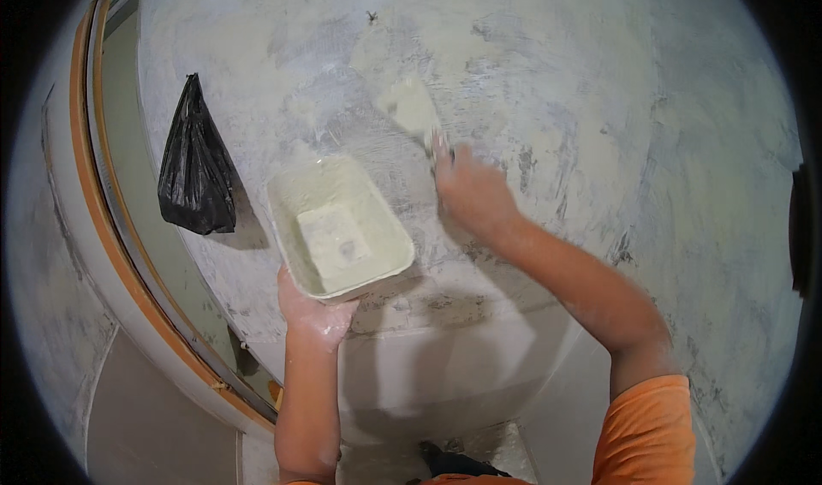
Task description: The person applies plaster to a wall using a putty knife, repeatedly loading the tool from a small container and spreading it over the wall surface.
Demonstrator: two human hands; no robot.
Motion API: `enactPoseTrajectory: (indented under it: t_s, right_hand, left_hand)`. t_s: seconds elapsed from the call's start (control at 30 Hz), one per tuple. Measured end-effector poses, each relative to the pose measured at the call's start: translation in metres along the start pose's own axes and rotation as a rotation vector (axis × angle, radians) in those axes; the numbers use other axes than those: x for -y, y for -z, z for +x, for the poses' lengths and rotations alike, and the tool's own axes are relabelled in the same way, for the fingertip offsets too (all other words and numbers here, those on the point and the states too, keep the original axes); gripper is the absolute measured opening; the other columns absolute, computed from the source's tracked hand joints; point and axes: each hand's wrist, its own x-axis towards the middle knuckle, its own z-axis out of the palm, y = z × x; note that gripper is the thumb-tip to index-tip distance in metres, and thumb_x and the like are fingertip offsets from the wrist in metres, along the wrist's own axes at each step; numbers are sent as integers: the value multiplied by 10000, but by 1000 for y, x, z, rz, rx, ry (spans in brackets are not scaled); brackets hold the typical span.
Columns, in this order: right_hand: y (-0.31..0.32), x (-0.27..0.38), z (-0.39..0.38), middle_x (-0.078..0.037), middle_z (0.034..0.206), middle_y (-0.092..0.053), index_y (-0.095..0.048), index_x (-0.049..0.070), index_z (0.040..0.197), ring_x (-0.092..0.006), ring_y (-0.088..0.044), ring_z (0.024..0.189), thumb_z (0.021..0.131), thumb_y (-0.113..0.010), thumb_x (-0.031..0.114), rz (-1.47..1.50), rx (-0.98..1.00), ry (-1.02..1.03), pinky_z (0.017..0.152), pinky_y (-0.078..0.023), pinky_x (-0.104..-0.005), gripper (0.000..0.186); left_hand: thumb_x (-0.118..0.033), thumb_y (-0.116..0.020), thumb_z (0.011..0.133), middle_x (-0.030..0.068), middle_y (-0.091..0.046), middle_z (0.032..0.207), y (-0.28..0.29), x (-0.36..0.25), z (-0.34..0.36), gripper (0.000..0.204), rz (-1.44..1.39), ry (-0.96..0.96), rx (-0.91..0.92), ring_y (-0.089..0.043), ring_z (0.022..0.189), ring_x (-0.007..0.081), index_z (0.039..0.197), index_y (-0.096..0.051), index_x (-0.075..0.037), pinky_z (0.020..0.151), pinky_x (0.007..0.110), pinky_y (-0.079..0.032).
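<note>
Your hands are apart, each clamped on something: the right hand (477,194) on the handle of a spreading knife (413,107), its blurred blade up at the wall, and the left hand (315,315) around the near end of a pale tub (372,207), fingers mostly hidden beneath. Whitish paste lines that tub. Beyond, the wall (556,65) looks partly done: pale patches cover much of it, while grey areas and dark streaks seem left to coat. A black plastic bag (197,164) hangs farther left.
</note>
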Motion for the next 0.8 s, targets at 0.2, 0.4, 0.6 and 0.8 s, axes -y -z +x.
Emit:
enactPoseTrajectory:
  t_s: [0.2,0.4,0.6,0.8]
  right_hand:
    - [57,7,-40,-258,964,-610,-440,-68,1438,-357,-684,681,912,-520,73,54,148,71,562,-566,-459,550]
    - [99,-40,53,-257,986,-614,-476,-43,1387,-386,-679,740,948,-518,121,54,-146,-107,615,-560,-476,471]
    - [42,13,-12,-269,933,-625,-542,-161,1227,-394,-701,752,928,-497,10,71,92,-92,602,-593,-456,347]
    - [87,44,-46,-247,901,-645,-621,-103,1080,-389,-708,758,882,-549,27,73,263,93,584,-582,-448,247]
  left_hand:
    - [-300,-326,1051,187,-569,1336,10,-14,0,470,-19,-52,-68,-607,1179,373,1411,-477,-39,969,585,-534]
    - [-312,-335,1054,179,-565,1343,0,-2,-2,469,-40,-49,2,-602,1188,371,1412,-480,-45,959,589,-536]
    - [-338,-344,1059,178,-557,1353,16,12,-6,481,-108,-69,-46,-595,1195,374,1417,-474,-44,975,585,-531]
    - [-365,-331,1060,185,-541,1377,42,6,-1,505,-134,-33,-68,-577,1220,390,1442,-456,-58,996,596,-514]
